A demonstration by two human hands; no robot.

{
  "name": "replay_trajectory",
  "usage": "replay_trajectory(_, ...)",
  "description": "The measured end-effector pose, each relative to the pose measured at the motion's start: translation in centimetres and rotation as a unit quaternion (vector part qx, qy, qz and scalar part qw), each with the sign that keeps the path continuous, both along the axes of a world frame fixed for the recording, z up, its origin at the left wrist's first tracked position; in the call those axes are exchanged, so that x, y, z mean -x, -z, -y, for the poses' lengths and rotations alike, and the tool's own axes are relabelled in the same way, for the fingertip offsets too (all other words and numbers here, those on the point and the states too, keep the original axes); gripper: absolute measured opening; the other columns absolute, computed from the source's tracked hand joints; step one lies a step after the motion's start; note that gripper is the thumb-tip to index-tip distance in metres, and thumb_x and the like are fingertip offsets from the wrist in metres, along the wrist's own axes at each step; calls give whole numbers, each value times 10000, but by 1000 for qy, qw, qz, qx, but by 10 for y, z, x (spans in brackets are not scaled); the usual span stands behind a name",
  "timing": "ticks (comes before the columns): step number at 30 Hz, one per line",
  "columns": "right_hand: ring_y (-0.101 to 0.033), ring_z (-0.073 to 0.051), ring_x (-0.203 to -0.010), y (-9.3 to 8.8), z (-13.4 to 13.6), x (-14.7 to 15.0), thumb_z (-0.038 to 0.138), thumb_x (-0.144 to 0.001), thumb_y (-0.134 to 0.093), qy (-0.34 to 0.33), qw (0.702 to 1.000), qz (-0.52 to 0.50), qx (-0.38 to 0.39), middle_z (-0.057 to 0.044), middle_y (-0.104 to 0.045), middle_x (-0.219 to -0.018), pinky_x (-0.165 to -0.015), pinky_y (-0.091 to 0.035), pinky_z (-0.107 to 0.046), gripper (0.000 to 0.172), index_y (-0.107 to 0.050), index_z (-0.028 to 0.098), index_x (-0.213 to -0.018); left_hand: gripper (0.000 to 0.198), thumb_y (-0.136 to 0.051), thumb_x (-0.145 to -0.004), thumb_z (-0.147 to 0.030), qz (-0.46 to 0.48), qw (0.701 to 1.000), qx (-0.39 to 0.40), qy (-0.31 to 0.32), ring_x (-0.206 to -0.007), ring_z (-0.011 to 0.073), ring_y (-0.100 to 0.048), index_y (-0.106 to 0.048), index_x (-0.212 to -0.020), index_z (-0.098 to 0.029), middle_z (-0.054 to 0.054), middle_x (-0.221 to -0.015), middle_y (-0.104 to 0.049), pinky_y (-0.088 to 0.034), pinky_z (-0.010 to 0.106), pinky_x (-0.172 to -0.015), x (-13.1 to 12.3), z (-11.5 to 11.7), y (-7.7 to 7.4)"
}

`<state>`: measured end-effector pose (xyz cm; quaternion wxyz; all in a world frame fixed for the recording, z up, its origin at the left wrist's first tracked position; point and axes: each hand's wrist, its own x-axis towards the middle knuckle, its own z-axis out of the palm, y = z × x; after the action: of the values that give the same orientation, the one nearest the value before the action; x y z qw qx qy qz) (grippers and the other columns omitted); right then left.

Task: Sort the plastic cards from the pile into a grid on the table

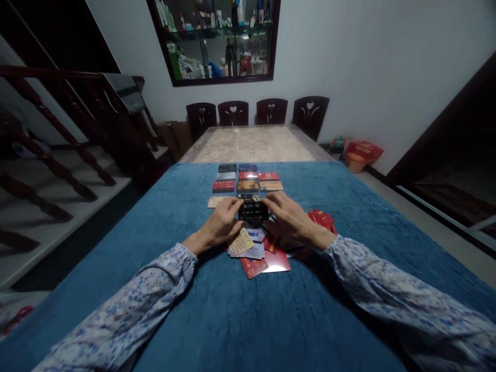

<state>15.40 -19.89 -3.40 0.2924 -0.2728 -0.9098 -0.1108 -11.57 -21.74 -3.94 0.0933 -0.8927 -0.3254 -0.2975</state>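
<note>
Dim, cool light is filling the room, probably falling from overhead. The white wall [349,62] is catching most of it, while the wooden stair railing [50,73] is sinking into near-black. Glare is whitening a glossy red card [277,262], and a paler sheen is lying along the marble end of the bench [251,144]. The right sleeve [406,294] is throwing dark shadow onto the blue cloth [217,320]. Wide-angle distortion is stretching the forearms toward the lower corners; softness is smearing the bottles [219,18] in the wall cabinet [222,81].
</note>
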Motion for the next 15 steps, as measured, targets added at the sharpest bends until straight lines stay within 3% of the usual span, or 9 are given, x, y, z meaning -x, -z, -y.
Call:
replay_trajectory(10,-512,-300,-1080,-19,-47,24,188,-844,-637,-35,999,22,23,-166,-586,-1214,-886,-505,-476,543,-524,174,-1375,569,-624,-868,-183,1,999,44,-9,-1189,318,-588,-499,-1422,-145,184,-1283,-568,-554,514,-1006,27,-35,-20)
replay_trajectory(15,-489,-313,-1085,-26,-77,41,222,-800,-684,-10,998,31,52,-150,-586,-1182,-881,-487,-472,541,-575,185,-1329,555,-598,-868,-190,-8,998,66,-23,-1214,314,-573,-502,-1412,-140,177,-1299,-559,-526,501,-1057,38,-57,-29)
